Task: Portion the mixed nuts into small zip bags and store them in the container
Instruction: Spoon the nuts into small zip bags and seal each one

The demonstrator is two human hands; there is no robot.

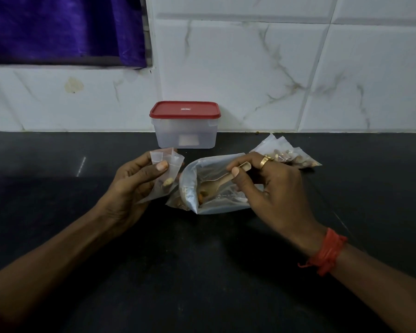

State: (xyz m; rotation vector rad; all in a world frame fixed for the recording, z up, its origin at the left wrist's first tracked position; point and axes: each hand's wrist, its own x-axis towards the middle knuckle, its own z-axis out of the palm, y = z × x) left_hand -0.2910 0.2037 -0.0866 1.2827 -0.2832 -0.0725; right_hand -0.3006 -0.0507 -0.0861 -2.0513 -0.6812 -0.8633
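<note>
The black countertop [202, 272] spans the full width of the work area; behind it rises a white marble-pattern tiled wall [250, 68]; a purple curtain [58, 27] hangs at the upper left.

The container [185, 137], translucent and rectangular, stands on the countertop against the wall, at centre; its red lid [185, 109] is seated on top.

The large bag [226, 205] of mixed nuts lies on the countertop in front of the container, between the person's hands, mouth open toward the left; a few nuts [202, 197] show inside near the mouth.

The left hand [130, 186] is left of the large bag; its thumb and curled fingers pinch the small zip bag [165, 162] near its top edge, holding it off the surface; a few nuts lie in the lower part of this bag.

The right hand [271, 188] is over the right part of the large bag; thumb and forefinger grip the handle of the spoon [223, 177]; the spoon bowl is inside the large bag.

The filled bags [286, 152], a small pile holding nuts, lie on the countertop behind the right hand, right of the container.

A red thread [327, 251] is wound round the right wrist; a gold ring [264, 161] sits on one right finger.
</note>
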